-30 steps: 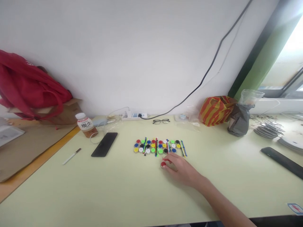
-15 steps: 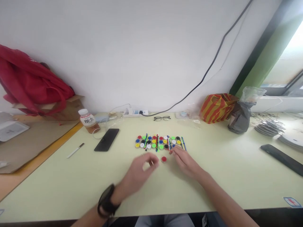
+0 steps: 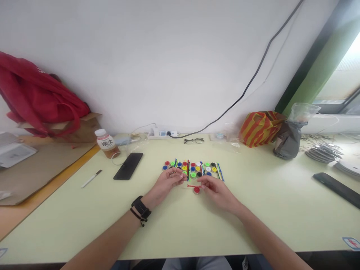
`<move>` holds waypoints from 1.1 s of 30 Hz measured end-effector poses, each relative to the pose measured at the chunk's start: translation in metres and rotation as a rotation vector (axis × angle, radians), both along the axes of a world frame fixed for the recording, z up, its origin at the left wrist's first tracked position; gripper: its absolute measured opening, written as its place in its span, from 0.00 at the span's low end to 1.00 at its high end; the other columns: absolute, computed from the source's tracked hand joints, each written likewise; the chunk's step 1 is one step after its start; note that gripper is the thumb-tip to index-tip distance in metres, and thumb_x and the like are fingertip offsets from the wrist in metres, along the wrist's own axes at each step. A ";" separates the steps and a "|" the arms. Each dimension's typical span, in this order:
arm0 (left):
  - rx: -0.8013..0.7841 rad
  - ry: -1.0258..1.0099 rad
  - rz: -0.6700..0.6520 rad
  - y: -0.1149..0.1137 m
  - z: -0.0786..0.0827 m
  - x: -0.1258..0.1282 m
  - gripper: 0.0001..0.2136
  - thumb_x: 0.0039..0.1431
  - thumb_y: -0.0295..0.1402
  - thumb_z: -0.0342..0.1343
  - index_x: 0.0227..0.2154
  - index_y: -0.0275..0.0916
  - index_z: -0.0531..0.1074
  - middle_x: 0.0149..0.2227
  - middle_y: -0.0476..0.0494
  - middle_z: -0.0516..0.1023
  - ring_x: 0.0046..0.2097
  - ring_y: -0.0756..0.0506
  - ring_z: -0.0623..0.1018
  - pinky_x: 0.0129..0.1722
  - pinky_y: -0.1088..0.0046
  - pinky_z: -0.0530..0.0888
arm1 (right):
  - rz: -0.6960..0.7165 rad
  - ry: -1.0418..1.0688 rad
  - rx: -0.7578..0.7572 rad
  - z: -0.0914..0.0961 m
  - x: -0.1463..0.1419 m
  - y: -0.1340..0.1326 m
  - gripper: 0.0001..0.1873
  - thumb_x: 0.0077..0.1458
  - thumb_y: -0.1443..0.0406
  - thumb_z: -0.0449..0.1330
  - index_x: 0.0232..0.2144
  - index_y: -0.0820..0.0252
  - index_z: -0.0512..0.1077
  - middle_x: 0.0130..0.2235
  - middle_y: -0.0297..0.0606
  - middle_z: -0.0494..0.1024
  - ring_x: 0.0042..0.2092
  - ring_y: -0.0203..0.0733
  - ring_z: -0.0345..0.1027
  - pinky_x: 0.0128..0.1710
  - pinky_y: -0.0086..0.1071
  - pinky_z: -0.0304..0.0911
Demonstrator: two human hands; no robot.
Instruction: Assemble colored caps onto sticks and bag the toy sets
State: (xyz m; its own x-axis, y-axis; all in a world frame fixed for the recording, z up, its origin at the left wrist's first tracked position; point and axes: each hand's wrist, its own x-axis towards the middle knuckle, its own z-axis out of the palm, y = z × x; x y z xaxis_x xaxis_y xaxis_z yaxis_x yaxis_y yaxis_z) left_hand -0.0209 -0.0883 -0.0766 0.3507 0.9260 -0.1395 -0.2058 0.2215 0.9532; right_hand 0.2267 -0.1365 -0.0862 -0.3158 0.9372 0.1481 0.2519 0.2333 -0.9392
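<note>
My right hand point(image 3: 218, 193) pinches a thin red plastic stick point(image 3: 192, 186) that points left, low over the table. Just under it lies a single round piece with a red top point(image 3: 197, 190) and a clear rim. To the left, my left hand point(image 3: 164, 187), with a black watch on the wrist, has its thumb and fingers pressed together; anything between them is too small to make out. Beyond both hands, small round pieces in several colours point(image 3: 197, 169) lie in rows, with bundles of thin coloured sticks point(image 3: 221, 171) between them. My left fingers cover part of the rows.
On the left are a phone point(image 3: 128, 166), a white pen-like stick point(image 3: 91, 179) and a bottle point(image 3: 107, 144). Glasses point(image 3: 194, 141) and a power strip point(image 3: 162, 134) lie near the wall. At right stand a striped bag point(image 3: 257, 129), a grey bag point(image 3: 288, 140) and a long black object point(image 3: 336, 189).
My left hand has moved up and right, close to the rows, and its fingers have closed. The red stick now shows in my right hand, which has shifted slightly down.
</note>
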 end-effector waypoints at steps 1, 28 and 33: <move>-0.005 0.007 -0.007 0.000 0.001 0.000 0.14 0.54 0.36 0.72 0.39 0.37 0.75 0.42 0.40 0.84 0.46 0.44 0.83 0.50 0.69 0.75 | 0.007 0.023 -0.019 -0.001 0.000 0.000 0.13 0.66 0.58 0.58 0.49 0.57 0.73 0.39 0.40 0.77 0.42 0.42 0.73 0.44 0.37 0.69; 0.769 0.650 -0.243 -0.029 0.006 0.020 0.07 0.66 0.34 0.59 0.44 0.44 0.79 0.44 0.44 0.82 0.47 0.42 0.79 0.50 0.65 0.74 | 0.085 0.181 -0.222 -0.002 -0.007 0.011 0.20 0.55 0.48 0.67 0.36 0.58 0.74 0.31 0.34 0.78 0.27 0.35 0.68 0.27 0.30 0.62; 0.717 0.597 -0.265 -0.028 0.003 0.020 0.05 0.66 0.32 0.58 0.41 0.42 0.78 0.43 0.45 0.82 0.45 0.44 0.80 0.47 0.69 0.76 | 0.084 0.199 -0.290 0.000 -0.007 0.010 0.21 0.52 0.49 0.70 0.36 0.57 0.72 0.25 0.29 0.74 0.25 0.35 0.69 0.25 0.29 0.63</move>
State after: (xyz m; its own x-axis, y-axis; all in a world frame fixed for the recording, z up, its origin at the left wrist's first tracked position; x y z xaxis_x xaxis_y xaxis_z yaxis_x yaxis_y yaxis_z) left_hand -0.0012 -0.1167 -0.0738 0.6148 0.7617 0.2045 0.3291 -0.4833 0.8112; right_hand 0.2196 -0.1261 -0.0859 -0.3855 0.9212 -0.0537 0.0487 -0.0378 -0.9981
